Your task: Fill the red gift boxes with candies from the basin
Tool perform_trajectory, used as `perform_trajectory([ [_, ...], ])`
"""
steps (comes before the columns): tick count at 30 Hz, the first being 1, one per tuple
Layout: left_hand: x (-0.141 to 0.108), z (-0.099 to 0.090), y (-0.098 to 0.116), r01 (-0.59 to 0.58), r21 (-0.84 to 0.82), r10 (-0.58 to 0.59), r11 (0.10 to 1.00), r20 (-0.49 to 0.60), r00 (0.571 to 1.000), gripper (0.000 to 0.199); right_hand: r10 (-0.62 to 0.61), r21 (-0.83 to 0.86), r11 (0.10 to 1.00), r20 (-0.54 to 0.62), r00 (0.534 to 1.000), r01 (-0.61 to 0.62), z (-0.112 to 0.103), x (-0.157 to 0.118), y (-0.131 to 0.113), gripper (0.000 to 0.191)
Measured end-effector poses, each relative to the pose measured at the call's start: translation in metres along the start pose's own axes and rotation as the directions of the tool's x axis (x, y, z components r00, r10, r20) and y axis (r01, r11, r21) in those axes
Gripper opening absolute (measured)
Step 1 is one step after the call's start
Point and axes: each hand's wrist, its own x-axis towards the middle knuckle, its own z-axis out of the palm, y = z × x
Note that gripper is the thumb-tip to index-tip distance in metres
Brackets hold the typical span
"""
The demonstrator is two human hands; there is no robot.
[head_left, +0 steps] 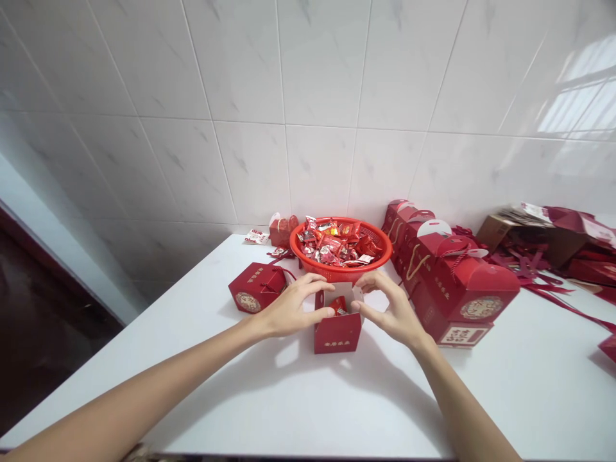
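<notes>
A small red box (338,335) with gold lettering stands upright on the white table, its top open and red wrapped sweets (339,305) showing inside. My left hand (293,307) grips the left side of the box at its upper edge, thumb at the front rim. On the opposite side my right hand (392,308) pinches the right flap between thumb and fingers. Just behind the box is a red plastic basket (344,274) heaped with wrapped sweets.
A closed red box (258,287) lies left of my left hand. Stacked red gift boxes (462,285) stand at the right. Farther right are cartons (514,234) and dark red ribbons (543,280). A small red box (282,231) and a card (256,237) sit near the tiled wall (320,163).
</notes>
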Motion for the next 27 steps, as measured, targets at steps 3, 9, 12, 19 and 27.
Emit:
perform_trajectory([
  [3, -0.001, 0.003, 0.000, -0.029, 0.001, 0.029, 1.000, 0.010, 1.000, 0.045, -0.014, 0.031, 0.999, 0.062, 0.998, 0.012, 0.001, -0.002, 0.000, 0.017],
  [9, -0.003, 0.000, 0.007, -0.074, -0.040, 0.073, 0.996, -0.040, 0.997, 0.028, -0.009, 0.050, 0.999, 0.116, 0.993, 0.004, -0.002, -0.003, 0.010, 0.026],
  [12, -0.004, 0.001, 0.007, -0.115, -0.060, 0.114, 0.992, -0.025, 0.993, 0.031, -0.010, -0.038, 0.999, 0.083, 0.996, 0.013, 0.004, -0.004, 0.019, 0.032],
  [19, -0.006, 0.004, 0.003, -0.169, 0.040, 0.162, 0.985, 0.136, 0.977, 0.034, 0.029, -0.058, 0.998, 0.030, 0.999, -0.027, 0.019, -0.008, 0.026, 0.054],
  [27, -0.006, 0.016, -0.003, -0.138, 0.048, 0.138, 0.989, -0.004, 0.990, 0.050, 0.046, 0.019, 0.999, 0.086, 0.995, -0.048, 0.024, -0.010, 0.014, 0.026],
])
